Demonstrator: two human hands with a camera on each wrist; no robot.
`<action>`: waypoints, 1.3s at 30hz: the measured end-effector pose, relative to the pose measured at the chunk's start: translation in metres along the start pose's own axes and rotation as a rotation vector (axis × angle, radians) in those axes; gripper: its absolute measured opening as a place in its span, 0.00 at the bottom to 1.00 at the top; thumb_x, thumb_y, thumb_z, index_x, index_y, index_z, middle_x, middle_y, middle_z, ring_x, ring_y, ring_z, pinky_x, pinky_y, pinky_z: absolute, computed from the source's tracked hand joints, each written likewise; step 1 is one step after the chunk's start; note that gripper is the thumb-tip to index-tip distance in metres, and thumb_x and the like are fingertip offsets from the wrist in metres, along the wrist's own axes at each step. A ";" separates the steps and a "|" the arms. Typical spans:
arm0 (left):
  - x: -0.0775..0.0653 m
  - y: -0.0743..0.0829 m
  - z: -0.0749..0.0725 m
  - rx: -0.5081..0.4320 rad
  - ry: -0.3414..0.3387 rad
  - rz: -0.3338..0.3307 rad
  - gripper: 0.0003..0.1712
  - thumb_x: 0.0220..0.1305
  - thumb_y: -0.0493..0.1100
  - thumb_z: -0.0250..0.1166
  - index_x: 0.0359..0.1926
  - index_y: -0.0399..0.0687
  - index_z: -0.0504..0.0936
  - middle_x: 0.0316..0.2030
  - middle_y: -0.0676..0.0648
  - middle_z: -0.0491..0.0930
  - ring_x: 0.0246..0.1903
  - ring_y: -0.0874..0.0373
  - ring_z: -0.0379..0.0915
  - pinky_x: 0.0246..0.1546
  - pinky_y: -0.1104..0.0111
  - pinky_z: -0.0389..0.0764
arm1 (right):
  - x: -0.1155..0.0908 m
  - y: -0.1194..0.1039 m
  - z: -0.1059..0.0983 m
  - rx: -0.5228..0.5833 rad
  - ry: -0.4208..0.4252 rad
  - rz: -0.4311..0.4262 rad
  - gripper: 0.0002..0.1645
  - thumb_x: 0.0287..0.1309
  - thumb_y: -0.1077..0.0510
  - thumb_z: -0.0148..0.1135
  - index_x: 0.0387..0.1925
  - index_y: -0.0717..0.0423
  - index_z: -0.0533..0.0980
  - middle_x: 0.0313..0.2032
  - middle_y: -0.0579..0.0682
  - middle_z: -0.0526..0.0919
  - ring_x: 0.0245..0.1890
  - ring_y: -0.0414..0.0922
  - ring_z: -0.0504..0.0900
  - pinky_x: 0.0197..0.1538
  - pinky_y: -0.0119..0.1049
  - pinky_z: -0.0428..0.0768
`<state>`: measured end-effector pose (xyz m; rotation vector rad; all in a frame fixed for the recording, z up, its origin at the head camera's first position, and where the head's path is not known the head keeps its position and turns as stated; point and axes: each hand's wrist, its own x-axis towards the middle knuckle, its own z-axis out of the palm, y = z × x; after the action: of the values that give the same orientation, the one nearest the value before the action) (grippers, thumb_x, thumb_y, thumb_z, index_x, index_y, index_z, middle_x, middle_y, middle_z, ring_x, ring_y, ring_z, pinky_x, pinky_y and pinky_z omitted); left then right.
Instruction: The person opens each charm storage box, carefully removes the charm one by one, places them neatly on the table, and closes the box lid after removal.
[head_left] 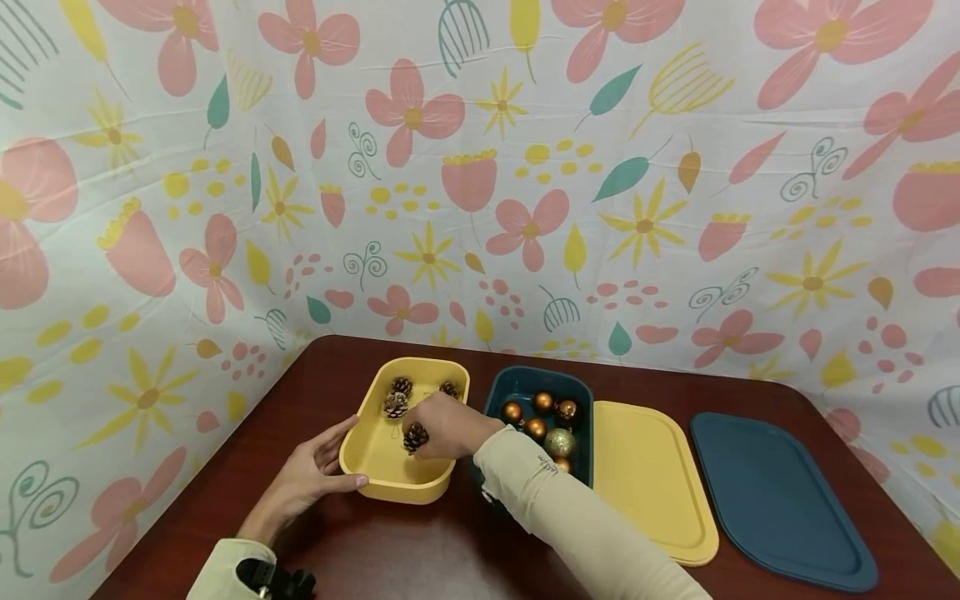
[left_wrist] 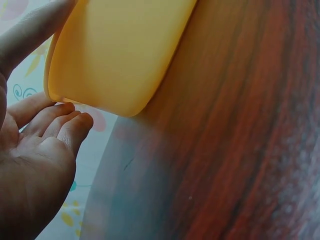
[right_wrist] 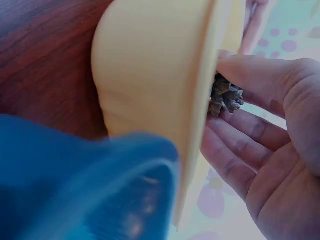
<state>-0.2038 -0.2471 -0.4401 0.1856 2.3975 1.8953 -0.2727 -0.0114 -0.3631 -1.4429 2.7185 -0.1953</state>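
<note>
In the head view my right hand [head_left: 444,427] is over the yellow box [head_left: 397,492] and holds a pine cone [head_left: 415,437]. The right wrist view shows this pine cone [right_wrist: 227,95] between thumb and fingers, partly hidden by the box's rim. My left hand [head_left: 303,479] rests against the outside of the yellow box at its near left corner. Its fingers [left_wrist: 60,120] touch the rim loosely in the left wrist view. Other pine cones [head_left: 396,406] lie at the box's far end, one of them partly behind the right hand.
Right of the yellow box stands a dark blue box [head_left: 585,392] with several copper balls [head_left: 512,412] and a gold glittery ball [head_left: 559,442]. A yellow lid [head_left: 652,483] and a blue lid [head_left: 780,500] lie farther right on the brown table [head_left: 420,550]. Patterned cloth hangs behind.
</note>
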 end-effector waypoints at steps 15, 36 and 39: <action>-0.002 0.000 0.001 -0.013 -0.004 0.031 0.51 0.47 0.35 0.71 0.70 0.51 0.55 0.70 0.45 0.55 0.68 0.52 0.53 0.60 0.76 0.69 | -0.017 -0.001 -0.027 0.064 0.023 -0.022 0.23 0.50 0.46 0.67 0.50 0.41 0.78 0.49 0.37 0.82 0.44 0.32 0.79 0.44 0.24 0.78; -0.004 0.000 0.002 0.004 -0.003 0.054 0.50 0.48 0.35 0.71 0.70 0.49 0.55 0.70 0.43 0.54 0.68 0.50 0.53 0.58 0.78 0.70 | -0.066 0.036 -0.053 0.233 0.126 0.063 0.21 0.51 0.49 0.67 0.50 0.42 0.78 0.46 0.39 0.82 0.37 0.31 0.79 0.40 0.23 0.79; -0.004 0.001 0.003 0.003 -0.004 0.052 0.50 0.48 0.35 0.71 0.70 0.50 0.55 0.70 0.43 0.54 0.68 0.50 0.53 0.58 0.77 0.70 | -0.074 0.044 -0.056 0.244 0.145 0.075 0.21 0.51 0.49 0.67 0.50 0.42 0.78 0.46 0.39 0.82 0.38 0.32 0.80 0.40 0.25 0.79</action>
<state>-0.1998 -0.2448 -0.4401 0.2541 2.4167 1.9115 -0.2734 0.0785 -0.3145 -1.3046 2.7339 -0.6260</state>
